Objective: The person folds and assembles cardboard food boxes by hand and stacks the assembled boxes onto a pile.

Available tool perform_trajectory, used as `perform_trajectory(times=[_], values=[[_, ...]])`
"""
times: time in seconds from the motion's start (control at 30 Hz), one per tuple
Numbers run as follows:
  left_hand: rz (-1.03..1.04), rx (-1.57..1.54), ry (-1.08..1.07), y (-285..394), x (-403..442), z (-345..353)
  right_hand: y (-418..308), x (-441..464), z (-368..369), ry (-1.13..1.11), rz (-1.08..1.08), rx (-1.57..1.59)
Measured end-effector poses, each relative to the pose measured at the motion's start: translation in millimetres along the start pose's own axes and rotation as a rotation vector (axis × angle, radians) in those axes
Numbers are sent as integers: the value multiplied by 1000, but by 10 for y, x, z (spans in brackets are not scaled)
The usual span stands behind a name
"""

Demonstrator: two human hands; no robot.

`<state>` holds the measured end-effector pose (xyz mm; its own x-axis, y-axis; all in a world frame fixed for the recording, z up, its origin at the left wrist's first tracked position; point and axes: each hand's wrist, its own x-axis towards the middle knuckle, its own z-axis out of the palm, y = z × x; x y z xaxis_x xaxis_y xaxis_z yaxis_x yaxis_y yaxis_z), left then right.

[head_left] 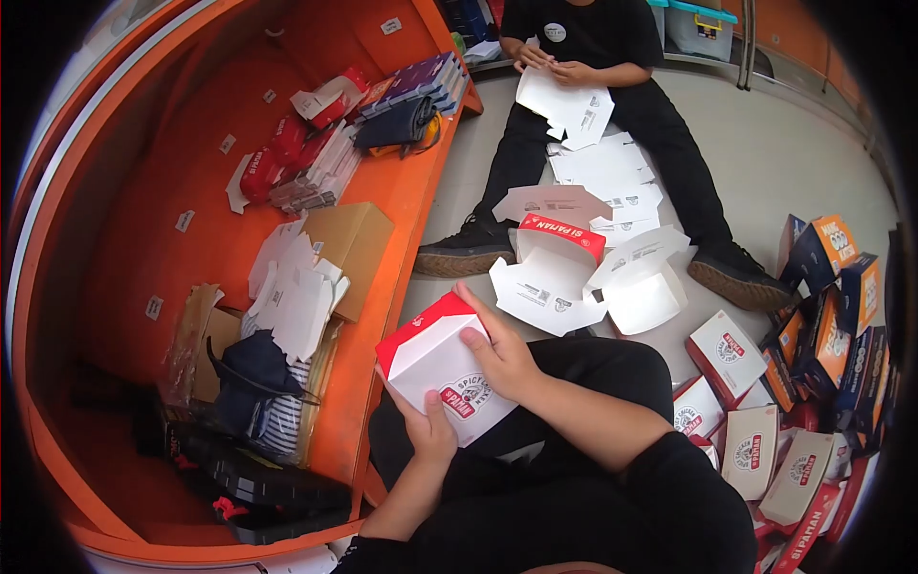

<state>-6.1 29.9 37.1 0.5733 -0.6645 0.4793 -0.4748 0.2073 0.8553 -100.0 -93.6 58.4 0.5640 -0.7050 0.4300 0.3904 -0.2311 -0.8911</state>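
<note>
Left hand [429,435], right hand [502,359]: clamped on one box [445,356]
Open boxes [557,264]: two
Person [583,43]: one
Floor [784,143]: pale grey
Room: one orange shelf [406,225], near the box

Soft, fairly even light of moderate brightness fills the head view, its source out of frame. The floor [794,158] looks pale, and the open white box [648,302] nearly washes out inside. Shadow swallows the lower left of the orange shelf [406,253]. Fisheye distortion bends the outer edges into black corners; central print is readable, while small distant lettering blurs.
</note>
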Motion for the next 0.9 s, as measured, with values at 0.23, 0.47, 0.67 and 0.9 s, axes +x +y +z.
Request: perform_trajectory(times=[0.23, 0.47, 0.67, 0.9], values=[[-181, -284, 289, -31, 250, -125, 83, 18, 80, -224, -194, -356], [-379, -792, 393, -181, 634, -486, 262, 12, 150, -225, 111, 316], [-421, -772, 170, 14, 47, 270, 222, 36, 91, 85, 136, 303], [-254, 289, -1006, -1139, -10, -97, -517, -464, -1429, 827, 88, 208]])
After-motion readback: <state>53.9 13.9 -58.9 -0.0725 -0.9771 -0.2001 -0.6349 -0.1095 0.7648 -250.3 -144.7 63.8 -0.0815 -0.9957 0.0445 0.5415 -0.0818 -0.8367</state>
